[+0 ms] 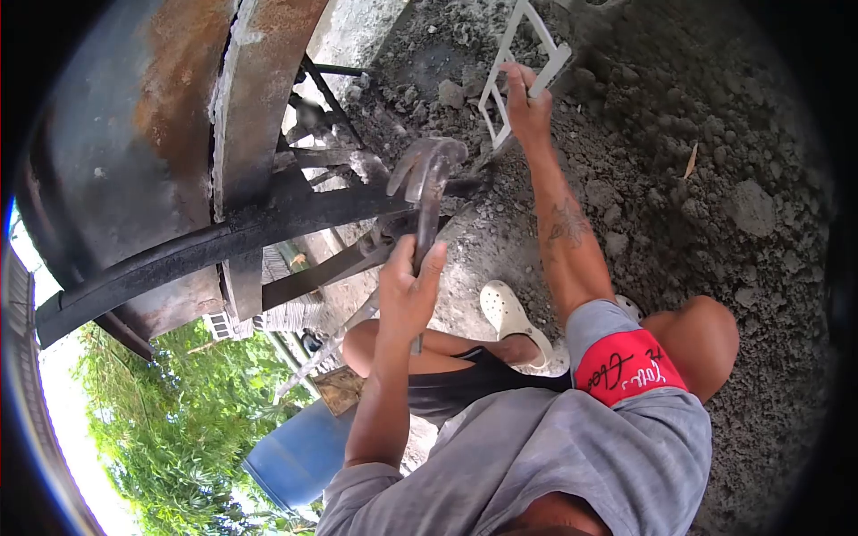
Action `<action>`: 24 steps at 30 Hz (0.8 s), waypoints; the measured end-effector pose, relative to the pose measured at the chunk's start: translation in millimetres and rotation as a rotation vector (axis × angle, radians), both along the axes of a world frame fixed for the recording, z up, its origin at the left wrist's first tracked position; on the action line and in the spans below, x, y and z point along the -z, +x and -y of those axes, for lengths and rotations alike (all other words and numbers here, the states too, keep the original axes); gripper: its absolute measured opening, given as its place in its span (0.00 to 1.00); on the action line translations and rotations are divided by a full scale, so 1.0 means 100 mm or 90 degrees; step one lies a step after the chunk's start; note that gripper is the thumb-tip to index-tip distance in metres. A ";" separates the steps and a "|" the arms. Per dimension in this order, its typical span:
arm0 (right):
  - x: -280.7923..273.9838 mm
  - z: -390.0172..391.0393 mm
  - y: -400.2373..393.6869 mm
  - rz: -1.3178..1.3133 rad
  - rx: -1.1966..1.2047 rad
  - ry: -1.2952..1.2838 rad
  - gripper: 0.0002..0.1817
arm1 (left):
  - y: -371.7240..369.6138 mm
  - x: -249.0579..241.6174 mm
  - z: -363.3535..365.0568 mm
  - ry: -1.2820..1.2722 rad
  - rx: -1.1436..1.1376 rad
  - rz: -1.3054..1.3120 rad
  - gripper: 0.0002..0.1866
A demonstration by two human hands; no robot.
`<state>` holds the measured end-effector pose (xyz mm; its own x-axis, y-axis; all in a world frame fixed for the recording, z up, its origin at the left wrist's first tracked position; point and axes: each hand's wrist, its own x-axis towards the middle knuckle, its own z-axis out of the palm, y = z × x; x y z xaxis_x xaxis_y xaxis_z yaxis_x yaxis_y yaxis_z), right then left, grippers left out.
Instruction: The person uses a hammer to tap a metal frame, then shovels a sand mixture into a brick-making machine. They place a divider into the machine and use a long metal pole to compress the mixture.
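Observation:
My left hand (409, 290) is closed around the handle of a claw hammer (427, 210). The hammer's dusty head points up, in front of a dark curved metal bar, and the handle's end shows below my fist. Farther forward and to the right, my right hand (529, 105) grips a pale rectangular frame (554, 68) by one side. The frame is tilted over the rubble-strewn ground. Whether the hammer touches the bar is unclear.
A large rusty metal body (174, 116) on a dark curved bar (259, 221) fills the left. Grey dirt and stones (715, 205) cover the right. My bent legs and a light clog (505, 313) are below. A blue container (299, 456) and green plants (156, 429) lie lower left.

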<state>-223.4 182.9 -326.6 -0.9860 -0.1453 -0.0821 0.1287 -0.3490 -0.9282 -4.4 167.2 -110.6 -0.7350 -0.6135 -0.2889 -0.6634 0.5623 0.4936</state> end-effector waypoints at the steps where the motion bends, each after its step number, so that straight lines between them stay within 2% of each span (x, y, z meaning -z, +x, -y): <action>1: -0.05 -0.05 -0.09 -0.095 0.073 -0.005 0.15 | 0.01 0.11 -0.02 0.097 -0.063 0.013 0.16; 2: -0.07 -0.08 -0.19 -0.192 0.146 -0.011 0.16 | 0.00 0.26 -0.05 0.195 -0.125 0.024 0.15; 4: -0.15 -0.21 -0.31 -0.221 0.169 -0.046 0.17 | 0.09 0.86 -0.02 0.286 -0.163 -0.117 0.15; 6: -0.29 -0.33 -0.34 -0.218 0.189 -0.109 0.17 | 0.01 1.43 0.02 0.149 -0.118 -0.129 0.20; 8: -0.43 -0.41 -0.33 -0.237 0.219 -0.180 0.16 | -0.05 2.21 0.13 -0.043 -0.114 -0.154 0.23; 10: -0.53 -0.48 -0.25 -0.219 0.218 -0.217 0.15 | -0.34 2.40 0.19 0.081 -0.186 -0.097 0.29; 11: -0.52 -0.50 -0.23 -0.189 0.219 -0.227 0.15 | -0.43 2.53 0.23 0.086 -0.191 -0.100 0.29; 13: -0.48 -0.54 -0.17 -0.138 0.204 -0.248 0.14 | -0.57 2.73 0.28 -0.023 -0.222 -0.033 0.32; 14: -0.46 -0.55 -0.16 -0.145 0.196 -0.243 0.14 | -0.70 2.67 0.27 -0.015 -0.228 -0.039 0.32; 16: -0.42 -0.58 -0.10 -0.106 0.195 -0.188 0.15 | -0.87 2.51 0.27 0.346 -0.505 -0.139 0.32; 20: -0.33 -0.64 -0.07 -0.112 0.156 -0.137 0.16 | -1.10 2.54 0.34 0.330 -0.548 -0.182 0.33; 21: -0.31 -0.63 -0.08 -0.126 0.146 -0.122 0.16 | -1.05 2.99 0.45 0.230 -0.501 -0.207 0.32; 22: -0.26 -0.62 -0.08 -0.118 0.130 -0.089 0.16 | -1.01 2.92 0.38 0.230 -0.516 -0.215 0.32; 24: -0.10 -0.55 -0.08 -0.093 0.076 -0.027 0.16 | -0.80 2.65 0.11 0.118 -0.359 -0.163 0.29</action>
<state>-231.2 237.8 -316.2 -0.9974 -0.0264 0.0664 -0.0507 -0.3933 -0.9180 -84.5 156.4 -375.7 -0.3739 -0.8824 -0.2857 -0.6801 0.0514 0.7313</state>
